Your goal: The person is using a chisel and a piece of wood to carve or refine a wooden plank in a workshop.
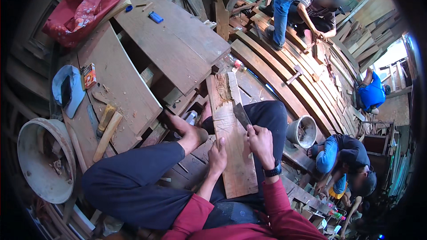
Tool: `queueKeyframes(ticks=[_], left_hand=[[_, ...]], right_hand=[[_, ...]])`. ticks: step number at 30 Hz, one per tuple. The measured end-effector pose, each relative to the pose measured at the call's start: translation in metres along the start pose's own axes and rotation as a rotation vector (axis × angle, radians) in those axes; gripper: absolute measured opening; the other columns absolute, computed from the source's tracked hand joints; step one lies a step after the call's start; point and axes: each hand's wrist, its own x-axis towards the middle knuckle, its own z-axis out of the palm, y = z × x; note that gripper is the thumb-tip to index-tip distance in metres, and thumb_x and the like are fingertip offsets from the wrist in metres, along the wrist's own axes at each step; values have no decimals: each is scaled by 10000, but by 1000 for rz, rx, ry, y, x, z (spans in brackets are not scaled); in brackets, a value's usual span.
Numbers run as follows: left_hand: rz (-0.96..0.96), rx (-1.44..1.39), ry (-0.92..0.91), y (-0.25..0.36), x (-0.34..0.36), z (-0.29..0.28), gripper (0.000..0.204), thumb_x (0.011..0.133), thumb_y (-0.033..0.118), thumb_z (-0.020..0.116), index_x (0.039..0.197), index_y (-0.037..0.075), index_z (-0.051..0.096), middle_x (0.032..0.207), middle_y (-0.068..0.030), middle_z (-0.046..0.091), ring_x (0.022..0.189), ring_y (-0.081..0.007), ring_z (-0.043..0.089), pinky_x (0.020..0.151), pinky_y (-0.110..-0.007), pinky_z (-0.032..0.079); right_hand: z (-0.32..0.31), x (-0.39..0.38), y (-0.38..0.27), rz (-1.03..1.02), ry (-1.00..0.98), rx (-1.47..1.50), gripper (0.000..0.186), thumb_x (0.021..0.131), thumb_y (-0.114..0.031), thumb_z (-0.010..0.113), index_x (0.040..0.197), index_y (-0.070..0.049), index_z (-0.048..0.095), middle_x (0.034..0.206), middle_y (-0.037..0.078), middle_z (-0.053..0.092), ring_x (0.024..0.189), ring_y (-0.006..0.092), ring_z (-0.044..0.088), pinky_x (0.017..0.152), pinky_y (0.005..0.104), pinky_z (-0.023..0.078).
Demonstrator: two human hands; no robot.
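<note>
A wooden board (pixel 235 169) slants across my lap, its far end rough and splintered with a chipped hollow. My left hand (pixel 217 156) is closed on the board's left edge, thumb lying along the top. In my right hand (pixel 260 144) is a tool with a flat, dark steel blade (pixel 241 115). Its blade rests over the board's right side, beside several scored lines. The handle is hidden in my fist, so its exact kind is unclear.
Planks form a low bench (pixel 173 40) ahead, with a blue lighter (pixel 155 17). To the left are a cap (pixel 67 90), a wooden-handled tool (pixel 106 120) and a large bucket (pixel 46 160). A small bucket (pixel 302 131) and a hammer (pixel 294 74) lie right; several people work nearby.
</note>
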Motion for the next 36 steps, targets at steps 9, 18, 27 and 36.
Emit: queueKeyframes(ticks=[9, 18, 27, 36], left_hand=[[-32, 17, -65, 1, 3, -3, 561, 1063, 473, 397, 1097, -35, 633, 1005, -295, 669, 997, -480, 633, 828, -501, 484], [-40, 48, -64, 4, -1, -2, 583, 1061, 485, 395, 1154, -42, 629, 1039, -301, 673, 1032, -477, 634, 857, -489, 491], [-25, 4, -36, 7, 0, -1, 578, 1066, 460, 404, 1126, -68, 632, 1021, -301, 670, 1004, -453, 639, 875, -461, 481], [-53, 42, -64, 3, 2, -1, 557, 1062, 466, 403, 1180, -28, 631, 1076, -299, 670, 1049, -461, 637, 868, -484, 493]], right_hand=[[-6, 11, -5, -25, 48, -76, 371, 946, -343, 600, 823, -16, 725, 708, 250, 642, 736, 441, 653, 655, 495, 506], [-9, 13, -11, 7, 82, -119, 355, 931, -339, 611, 823, -23, 732, 713, 244, 647, 736, 436, 656, 671, 496, 511], [-13, 13, -12, -190, 131, -296, 350, 929, -341, 628, 815, -32, 746, 700, 242, 663, 673, 439, 663, 666, 506, 543], [-27, 17, 5, -59, -92, 125, 471, 912, -376, 670, 1204, -6, 674, 713, 184, 684, 689, 318, 702, 670, 386, 541]])
